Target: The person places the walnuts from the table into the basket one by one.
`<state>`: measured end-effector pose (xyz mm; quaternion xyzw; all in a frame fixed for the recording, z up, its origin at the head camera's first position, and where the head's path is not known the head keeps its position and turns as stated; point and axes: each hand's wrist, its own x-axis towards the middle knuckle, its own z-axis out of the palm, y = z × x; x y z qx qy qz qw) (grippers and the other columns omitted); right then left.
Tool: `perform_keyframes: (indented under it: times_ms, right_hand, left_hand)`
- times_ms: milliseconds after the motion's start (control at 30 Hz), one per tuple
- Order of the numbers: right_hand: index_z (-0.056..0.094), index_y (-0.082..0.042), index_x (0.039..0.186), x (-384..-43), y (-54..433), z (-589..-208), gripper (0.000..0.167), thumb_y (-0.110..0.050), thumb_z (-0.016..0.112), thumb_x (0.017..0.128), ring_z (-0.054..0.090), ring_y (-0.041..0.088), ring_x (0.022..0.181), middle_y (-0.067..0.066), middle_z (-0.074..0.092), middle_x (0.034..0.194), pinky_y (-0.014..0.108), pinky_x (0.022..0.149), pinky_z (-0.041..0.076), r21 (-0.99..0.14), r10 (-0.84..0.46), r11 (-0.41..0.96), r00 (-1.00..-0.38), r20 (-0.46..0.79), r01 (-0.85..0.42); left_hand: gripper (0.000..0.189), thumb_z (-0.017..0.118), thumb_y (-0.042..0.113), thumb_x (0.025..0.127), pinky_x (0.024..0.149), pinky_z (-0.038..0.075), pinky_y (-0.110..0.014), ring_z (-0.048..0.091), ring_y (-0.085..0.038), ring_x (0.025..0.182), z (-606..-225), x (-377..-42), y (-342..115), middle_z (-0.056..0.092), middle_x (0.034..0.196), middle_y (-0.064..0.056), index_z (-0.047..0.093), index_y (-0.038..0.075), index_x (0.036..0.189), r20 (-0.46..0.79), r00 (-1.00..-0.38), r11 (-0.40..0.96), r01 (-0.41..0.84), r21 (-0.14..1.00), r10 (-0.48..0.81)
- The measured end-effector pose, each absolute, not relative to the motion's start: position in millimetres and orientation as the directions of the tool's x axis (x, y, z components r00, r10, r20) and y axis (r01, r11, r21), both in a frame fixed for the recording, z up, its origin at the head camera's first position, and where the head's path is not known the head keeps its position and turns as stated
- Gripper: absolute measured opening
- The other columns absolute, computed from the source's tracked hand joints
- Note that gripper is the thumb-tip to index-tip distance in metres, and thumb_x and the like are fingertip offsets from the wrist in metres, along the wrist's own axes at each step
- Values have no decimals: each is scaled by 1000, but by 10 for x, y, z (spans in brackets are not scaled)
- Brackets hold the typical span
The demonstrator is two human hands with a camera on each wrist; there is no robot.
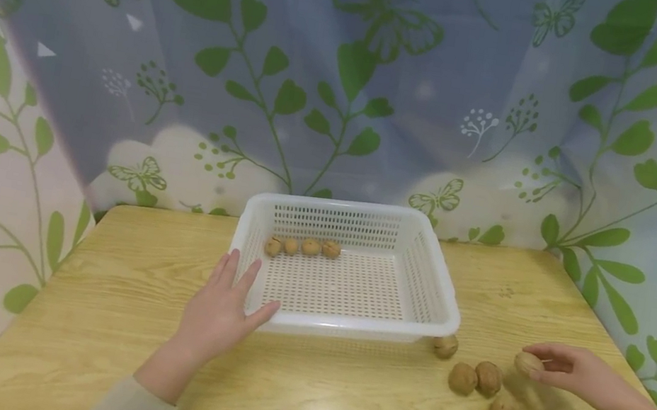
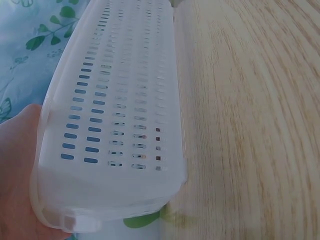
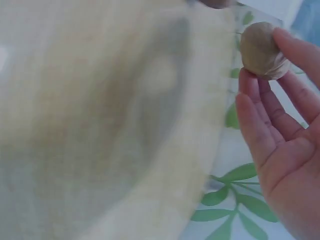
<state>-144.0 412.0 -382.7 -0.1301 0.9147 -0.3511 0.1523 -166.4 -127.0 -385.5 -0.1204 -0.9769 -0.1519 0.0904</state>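
Observation:
My right hand (image 1: 588, 379) pinches a walnut (image 1: 527, 364) between thumb and fingertips, off the table at the right. In the right wrist view the same walnut (image 3: 262, 50) shows whole at the ends of the fingers. With fingers extended and spread, my left hand (image 1: 220, 317) touches the rim at the front left corner of a white plastic basket (image 1: 342, 323). Several walnuts (image 1: 310, 247) lie in a row inside it, along the back left. On the wood between basket and right hand sit several more walnuts (image 1: 489, 379), one close against the basket's front right corner.
The wooden table (image 1: 113, 300) reaches back to a hanging cloth (image 1: 296, 85) printed with leaves and butterflies. In the left wrist view the slotted basket wall (image 2: 115, 100) stands beside the bare wood grain. Light glares off the table near the front.

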Motion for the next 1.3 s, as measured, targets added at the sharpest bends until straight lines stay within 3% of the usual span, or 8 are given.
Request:
perform_keyframes:
  times_ms: [133,333,400,533,633,967,1300]
  right_hand:
    - [43,6,134,-1486,4009,-3597,52,-24,57,94,51,-9,96,29,47,130,28,76,50,-679,-299,727,-937,-179,-103]
    - [43,2,136,-1668,3739,-3208,53,-25,58,93,49,-9,100,26,47,132,29,79,50,-682,-317,714,-942,-112,-159]
    - [45,-1,136,-1746,3638,-3092,53,-28,59,93,53,0,104,23,49,132,31,81,50,-663,-322,727,-941,-101,-178]
    - [47,-3,135,-1937,3414,-2914,54,-32,60,91,51,31,116,21,51,131,44,87,48,-647,-360,729,-929,-87,-222]
    - [48,-3,134,-2105,3215,-2813,56,-35,62,90,46,40,119,21,49,132,52,90,44,-645,-390,724,-916,-92,-243]
    - [50,-6,133,-2694,2538,-2715,57,-34,67,86,43,35,123,16,51,133,51,100,35,-715,-467,645,-880,-88,-271]
    - [51,-3,131,-3140,2087,-2879,46,-22,63,91,46,30,120,15,54,127,45,99,39,-803,-490,535,-871,-41,-264]
  left_hand:
    - [86,35,71,86,96,36,-58,16,-42,137,-3848,-1668,-1277,16,149,-28,35,6,144,216,-954,926,261,272,206]
    - [86,36,70,87,96,36,-59,15,-42,137,-3848,-1669,-1291,17,149,-28,35,6,144,219,-954,924,261,281,203]
    - [86,36,70,87,97,34,-59,15,-42,137,-3856,-1671,-1293,16,149,-28,35,6,144,213,-955,923,260,284,204]
    - [86,36,70,86,98,34,-58,15,-42,137,-3871,-1678,-1289,15,149,-28,34,6,144,202,-957,924,259,281,206]
    - [87,36,70,86,97,35,-58,15,-41,137,-3869,-1678,-1284,16,149,-28,34,6,144,201,-957,925,259,278,207]
    - [85,39,69,86,96,36,-59,15,-41,137,-3851,-1655,-1275,17,149,-28,35,6,144,208,-956,921,261,290,205]
    - [84,40,68,87,94,38,-58,18,-42,136,-3861,-1647,-1257,19,148,-28,37,6,143,231,-950,920,272,281,210]
